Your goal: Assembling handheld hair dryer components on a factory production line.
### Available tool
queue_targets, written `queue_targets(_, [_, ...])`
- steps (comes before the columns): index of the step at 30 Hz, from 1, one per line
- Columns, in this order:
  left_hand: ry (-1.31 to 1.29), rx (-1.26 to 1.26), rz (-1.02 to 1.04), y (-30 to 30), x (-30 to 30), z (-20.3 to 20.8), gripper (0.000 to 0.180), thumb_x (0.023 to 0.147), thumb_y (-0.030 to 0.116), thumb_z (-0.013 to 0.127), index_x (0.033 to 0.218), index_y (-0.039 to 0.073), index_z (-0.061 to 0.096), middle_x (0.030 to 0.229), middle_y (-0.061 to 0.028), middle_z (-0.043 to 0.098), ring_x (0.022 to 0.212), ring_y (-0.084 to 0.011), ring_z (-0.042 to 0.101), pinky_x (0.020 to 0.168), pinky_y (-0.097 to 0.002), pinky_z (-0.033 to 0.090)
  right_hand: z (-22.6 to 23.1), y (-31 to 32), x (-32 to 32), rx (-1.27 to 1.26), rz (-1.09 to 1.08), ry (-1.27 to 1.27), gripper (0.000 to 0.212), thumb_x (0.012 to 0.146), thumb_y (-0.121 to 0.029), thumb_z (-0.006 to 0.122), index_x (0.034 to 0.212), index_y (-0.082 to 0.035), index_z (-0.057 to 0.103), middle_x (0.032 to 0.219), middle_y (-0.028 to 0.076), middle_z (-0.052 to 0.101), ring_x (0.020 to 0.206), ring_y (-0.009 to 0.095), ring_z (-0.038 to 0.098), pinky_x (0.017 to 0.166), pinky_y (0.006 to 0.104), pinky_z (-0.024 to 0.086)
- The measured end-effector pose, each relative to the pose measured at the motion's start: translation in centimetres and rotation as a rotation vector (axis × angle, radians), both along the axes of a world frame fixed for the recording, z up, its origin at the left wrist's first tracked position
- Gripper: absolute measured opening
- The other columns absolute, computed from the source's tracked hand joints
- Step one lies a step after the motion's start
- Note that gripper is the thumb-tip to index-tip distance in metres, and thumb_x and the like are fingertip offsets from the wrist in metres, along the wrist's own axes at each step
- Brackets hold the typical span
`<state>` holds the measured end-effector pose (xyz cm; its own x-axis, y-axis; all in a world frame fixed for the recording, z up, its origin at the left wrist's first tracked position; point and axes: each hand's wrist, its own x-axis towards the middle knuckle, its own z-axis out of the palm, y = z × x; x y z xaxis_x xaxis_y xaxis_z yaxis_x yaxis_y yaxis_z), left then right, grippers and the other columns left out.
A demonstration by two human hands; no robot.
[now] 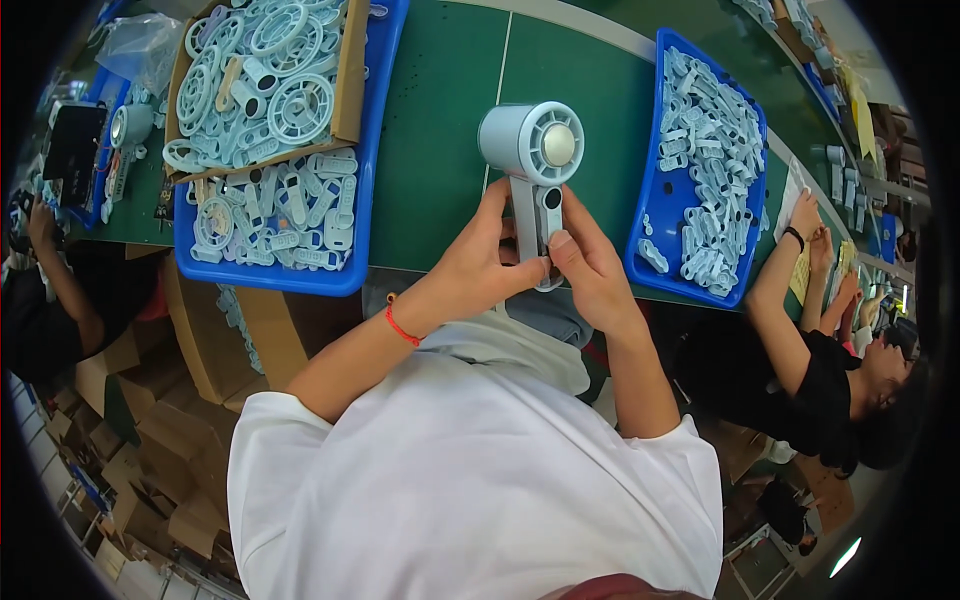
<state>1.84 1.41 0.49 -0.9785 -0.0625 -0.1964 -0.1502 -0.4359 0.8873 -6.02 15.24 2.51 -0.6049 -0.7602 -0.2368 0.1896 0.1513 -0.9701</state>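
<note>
A pale blue handheld fan [505,140] stands upright between my hands, its round head with a gold-coloured hub turned to the right. My left hand [490,260] wraps the left side of the handle, with its thumb across the lower front. From the other side my right hand [595,262] grips the handle, its thumb pressed on the front below a dark oval spot. My palms and fingers partly cover the handle. A red cord bracelet circles my left wrist.
To the left, a blue tray [365,230] of pale blue parts carries a cardboard box [352,70] of ring-shaped parts. Another blue tray [650,195] with small pale blue pieces lies at right on the green table [435,130]. People work on both sides; cardboard boxes stand behind left.
</note>
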Motion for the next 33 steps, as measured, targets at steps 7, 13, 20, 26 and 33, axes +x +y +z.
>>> queue_targets(7, [0.029, -0.238, 0.066, -0.4, -0.3, -0.1, 0.062, 0.077, 0.014, 0.059, 0.131, -0.001, 0.031, 0.121, -0.0146, 0.039, 0.102, -0.0248, 0.051, 0.083, -0.0345, 0.048, -1.1, 0.3, 0.0, -0.151, 0.018, 0.018, 0.062, 0.093, -0.026, 0.049, 0.142, 0.0, 0.021, 0.135, 0.012, 0.038, 0.119, 0.02, 0.044, 0.094, 0.031, 0.038])
queue_targets(13, [0.049, -0.274, 0.06, -1.3, -0.5, 0.6, 0.048, 0.076, 0.018, 0.062, 0.117, -0.001, 0.048, 0.107, -0.0098, 0.052, 0.085, -0.0185, 0.05, 0.072, -0.0288, 0.041, -2.1, 0.3, 0.5, -0.213, -0.101, 0.092, 0.067, 0.084, -0.026, 0.063, 0.139, -0.004, 0.031, 0.122, 0.012, 0.042, 0.102, 0.021, 0.049, 0.089, 0.0322, 0.039])
queue_targets(20, [-0.074, -0.444, -0.009, -1.2, 0.0, 0.1, 0.052, 0.073, 0.019, 0.063, 0.117, -0.004, 0.046, 0.103, -0.0119, 0.055, 0.088, -0.0198, 0.052, 0.077, -0.0313, 0.042, -2.8, 0.4, 0.8, -0.036, -0.059, 0.587, 0.076, 0.072, -0.023, 0.073, 0.135, -0.002, 0.036, 0.123, 0.015, 0.039, 0.111, 0.027, 0.043, 0.094, 0.0362, 0.037])
queue_targets(26, [0.134, -0.283, 0.176, 0.0, 0.0, -0.7, 0.055, 0.074, 0.012, 0.057, 0.122, -0.005, 0.038, 0.104, -0.0171, 0.056, 0.093, -0.0246, 0.056, 0.085, -0.0349, 0.044, -2.8, 0.4, 0.8, -0.018, -0.072, 0.722, 0.072, 0.071, -0.02, 0.073, 0.133, -0.002, 0.04, 0.122, 0.016, 0.042, 0.107, 0.028, 0.046, 0.09, 0.0364, 0.04])
queue_targets(33, [-0.072, -0.254, 0.184, -1.1, 0.6, -1.3, 0.039, 0.077, 0.002, 0.047, 0.115, -0.007, 0.044, 0.104, -0.0173, 0.059, 0.092, -0.0233, 0.059, 0.086, -0.0337, 0.046, -2.2, -0.1, 1.6, -0.022, -0.092, 0.74, 0.069, 0.076, -0.013, 0.068, 0.135, 0.0, 0.036, 0.124, 0.017, 0.042, 0.109, 0.028, 0.047, 0.092, 0.037, 0.039])
